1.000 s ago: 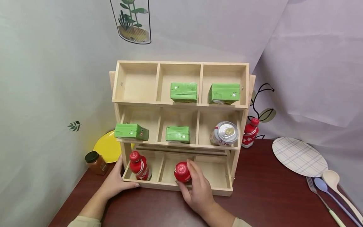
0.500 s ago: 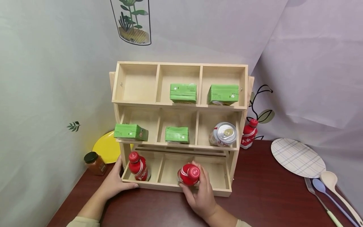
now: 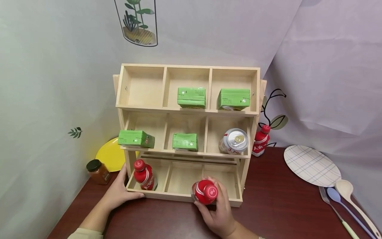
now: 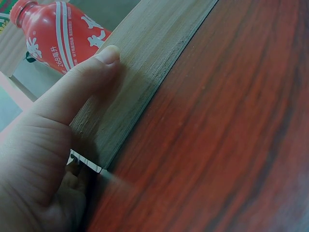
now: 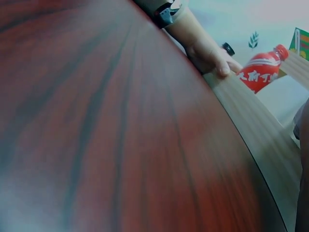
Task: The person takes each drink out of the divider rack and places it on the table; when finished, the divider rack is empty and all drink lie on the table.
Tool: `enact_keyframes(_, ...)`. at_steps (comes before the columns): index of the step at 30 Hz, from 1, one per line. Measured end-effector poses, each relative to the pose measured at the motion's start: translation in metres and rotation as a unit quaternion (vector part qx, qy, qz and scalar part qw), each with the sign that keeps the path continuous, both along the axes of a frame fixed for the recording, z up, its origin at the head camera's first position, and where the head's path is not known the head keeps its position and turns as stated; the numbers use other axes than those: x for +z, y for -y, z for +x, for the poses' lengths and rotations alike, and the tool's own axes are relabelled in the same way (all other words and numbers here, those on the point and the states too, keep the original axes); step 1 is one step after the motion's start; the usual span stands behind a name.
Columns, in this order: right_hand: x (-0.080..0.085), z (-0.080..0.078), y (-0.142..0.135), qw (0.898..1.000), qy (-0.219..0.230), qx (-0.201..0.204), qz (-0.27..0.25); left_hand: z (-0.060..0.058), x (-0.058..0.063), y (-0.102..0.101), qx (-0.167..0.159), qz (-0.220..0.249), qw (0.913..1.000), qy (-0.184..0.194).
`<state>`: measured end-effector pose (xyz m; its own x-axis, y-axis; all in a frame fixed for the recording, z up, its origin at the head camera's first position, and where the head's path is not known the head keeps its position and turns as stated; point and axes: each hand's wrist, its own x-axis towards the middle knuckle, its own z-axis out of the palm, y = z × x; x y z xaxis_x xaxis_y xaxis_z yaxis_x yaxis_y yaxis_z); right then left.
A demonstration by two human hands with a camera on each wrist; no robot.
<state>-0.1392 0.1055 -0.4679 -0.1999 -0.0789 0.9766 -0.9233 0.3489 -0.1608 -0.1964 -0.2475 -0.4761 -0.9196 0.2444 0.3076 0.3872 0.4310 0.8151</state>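
My right hand (image 3: 219,212) grips a small red bottle (image 3: 205,192) with its cap toward me, held over the front lip of the wooden shelf rack (image 3: 182,196) near the bottom right compartment. My left hand (image 3: 120,192) holds the rack's bottom left corner, thumb (image 4: 79,82) pressed on the front board (image 4: 140,82). A second red bottle (image 3: 144,175) (image 4: 58,34) (image 5: 260,70) stands in the bottom left compartment just behind that thumb. In the right wrist view the left hand (image 5: 207,50) shows at the rack's edge (image 5: 260,125).
Green cartons (image 3: 191,97) fill several upper and middle compartments, and a can (image 3: 235,141) lies in the middle right one. A third red bottle (image 3: 260,141) stands right of the rack. A yellow plate (image 3: 111,155), jar (image 3: 96,171), checked plate (image 3: 311,165) and cutlery (image 3: 343,199) lie around.
My right hand has drawn the red bottle out of the bottom middle compartment, toward me and to the right. The left hand has stayed on the rack's corner.
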Motion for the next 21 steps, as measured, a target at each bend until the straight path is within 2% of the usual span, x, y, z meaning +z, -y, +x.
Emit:
enact_keyframes(13, -0.006, 0.004, -0.029, 1.0, 0.002, -0.018, -0.005, 0.0, 0.0, -0.001, 0.006, -0.014, 0.9999, 0.003)
enact_keyframes(21, 0.001, 0.01, -0.041, 1.0, -0.012, -0.004, -0.01, 0.0, 0.0, 0.0, 0.004, -0.013, 0.9999, 0.002)
